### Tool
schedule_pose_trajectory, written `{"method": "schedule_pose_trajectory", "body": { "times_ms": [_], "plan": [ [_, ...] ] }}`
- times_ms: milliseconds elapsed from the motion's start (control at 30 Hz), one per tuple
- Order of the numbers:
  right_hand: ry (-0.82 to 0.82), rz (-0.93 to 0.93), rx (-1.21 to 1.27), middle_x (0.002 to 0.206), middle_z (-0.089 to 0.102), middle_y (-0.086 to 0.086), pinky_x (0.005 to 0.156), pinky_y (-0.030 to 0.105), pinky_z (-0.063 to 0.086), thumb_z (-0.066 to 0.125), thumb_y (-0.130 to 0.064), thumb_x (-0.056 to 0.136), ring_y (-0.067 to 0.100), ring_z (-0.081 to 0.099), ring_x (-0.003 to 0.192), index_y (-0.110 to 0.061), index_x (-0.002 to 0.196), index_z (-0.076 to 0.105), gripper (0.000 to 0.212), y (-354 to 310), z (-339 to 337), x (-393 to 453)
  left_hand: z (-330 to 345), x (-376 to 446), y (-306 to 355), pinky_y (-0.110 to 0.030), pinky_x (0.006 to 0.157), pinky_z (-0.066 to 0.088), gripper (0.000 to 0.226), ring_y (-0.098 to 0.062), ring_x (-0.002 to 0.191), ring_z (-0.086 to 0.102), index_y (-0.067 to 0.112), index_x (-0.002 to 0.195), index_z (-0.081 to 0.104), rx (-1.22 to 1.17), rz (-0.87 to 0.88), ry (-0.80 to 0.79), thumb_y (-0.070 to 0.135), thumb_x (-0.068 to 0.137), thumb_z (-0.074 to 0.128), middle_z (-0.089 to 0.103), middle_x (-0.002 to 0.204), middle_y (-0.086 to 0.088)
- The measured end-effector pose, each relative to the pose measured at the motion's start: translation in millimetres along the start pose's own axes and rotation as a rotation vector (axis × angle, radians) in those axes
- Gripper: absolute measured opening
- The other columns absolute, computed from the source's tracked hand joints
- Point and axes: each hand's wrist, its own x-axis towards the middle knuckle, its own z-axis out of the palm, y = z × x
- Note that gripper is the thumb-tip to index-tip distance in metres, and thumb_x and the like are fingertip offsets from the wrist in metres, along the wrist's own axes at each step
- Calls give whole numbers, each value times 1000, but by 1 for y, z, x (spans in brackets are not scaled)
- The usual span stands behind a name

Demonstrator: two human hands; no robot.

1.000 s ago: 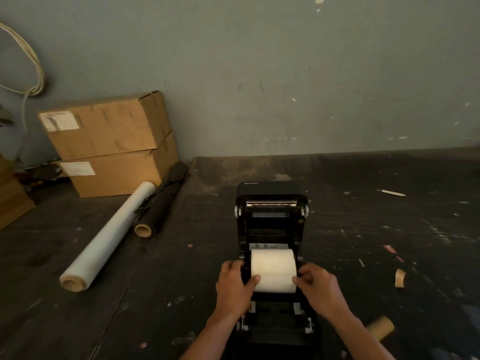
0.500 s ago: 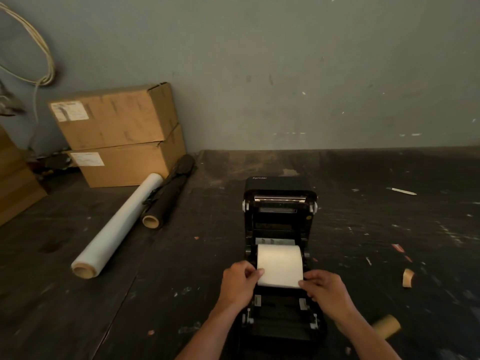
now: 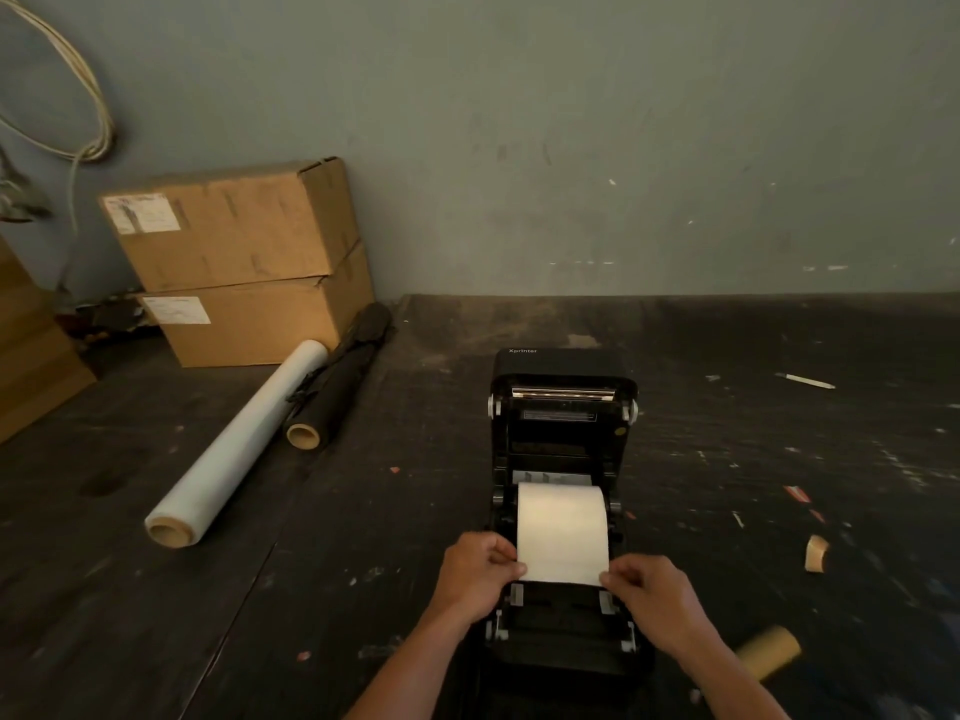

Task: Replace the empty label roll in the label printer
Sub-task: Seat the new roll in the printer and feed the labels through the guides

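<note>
A black label printer (image 3: 563, 376) stands on the dark table with its lid swung back and open. A white label roll (image 3: 562, 517) sits in its bay, with a length of paper drawn toward me. My left hand (image 3: 475, 574) pinches the paper's near left corner. My right hand (image 3: 649, 595) pinches the near right corner. The paper's front edge lies just above the two grey guides at the printer's front. An empty brown cardboard core (image 3: 769, 652) lies on the table to the right of the printer.
Two stacked cardboard boxes (image 3: 239, 262) stand at the back left against the wall. A clear stretch-film roll (image 3: 234, 444) and a black roll (image 3: 337, 387) lie beside them. A torn cardboard scrap (image 3: 815, 553) and a white pen (image 3: 805, 380) lie to the right.
Both hands slid from the sides of the roll toward me and now pinch the paper's leading edge. More paper is drawn out of the roll.
</note>
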Motion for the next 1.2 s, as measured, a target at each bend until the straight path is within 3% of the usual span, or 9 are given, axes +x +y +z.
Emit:
{"method": "schedule_pose_trajectory", "body": {
  "times_ms": [200, 400, 500, 633, 767, 933, 1067, 1200],
  "plan": [
    [18, -8, -73, 82, 65, -7, 57, 13, 43, 60, -25, 90, 5, 64, 71, -31, 80, 59, 11, -4, 3, 0, 2, 4, 0, -6, 58, 41, 16, 4, 75, 59, 16, 101, 72, 167, 69, -27, 25, 90, 65, 69, 95, 6],
    [-15, -17, -155, 89, 61, -9, 57, 12, 42, 59, -25, 90, 1, 60, 77, -27, 90, 63, 5, -5, 2, 6, -2, 10, 0, -8, 57, 41, 17, 1, 71, 59, 14, 98, 74, 266, 89, -100, 26, 91, 63, 66, 87, 6],
    [-50, -10, -201, 87, 64, -6, 56, 13, 43, 58, -28, 90, 4, 63, 74, -22, 97, 66, 12, -8, -2, 8, -5, 13, 1, -11, 57, 40, 16, 0, 70, 59, 15, 96, 73, 295, 65, -161, 25, 91, 63, 63, 79, 10],
    [-58, -32, -186, 89, 67, -2, 62, 15, 45, 57, -29, 91, 7, 64, 80, -19, 96, 69, 16, -6, -8, 10, -9, 21, 7, -18, 64, 42, 11, -2, 74, 59, 19, 83, 71, 349, 21, -272, 24, 90, 64, 62, 79, 9],
    [-79, -52, -228, 80, 60, -9, 59, 13, 41, 56, -25, 92, 1, 59, 74, -19, 94, 69, 15, -5, -4, 12, -11, 29, 11, -23, 58, 39, 23, -7, 65, 56, 20, 65, 66, 372, -9, -311, 27, 87, 68, 59, 68, 5],
    [-108, -41, -216, 81, 61, -7, 62, 15, 41, 60, -25, 89, 1, 59, 75, -16, 94, 70, 14, -7, -8, 15, -12, 28, 12, -28, 72, 46, 18, -15, 81, 62, 8, 84, 74, 362, -32, -312, 25, 87, 67, 67, 81, -3],
    [-115, -40, -194, 86, 63, -7, 67, 17, 43, 60, -25, 89, 4, 60, 81, -17, 97, 69, 14, -7, -8, 16, -13, 30, 18, -30, 83, 48, 25, -19, 96, 64, 6, 100, 73, 420, -62, -337, 25, 86, 68, 70, 106, -9],
    [-121, -50, -229, 81, 59, -9, 64, 15, 41, 57, -23, 91, 2, 57, 76, -16, 97, 69, 15, -7, -7, 17, -15, 30, 20, -32, 85, 49, 21, -16, 93, 62, 12, 92, 71, 397, -66, -361, 30, 84, 70, 69, 102, -5]
  ]
}}
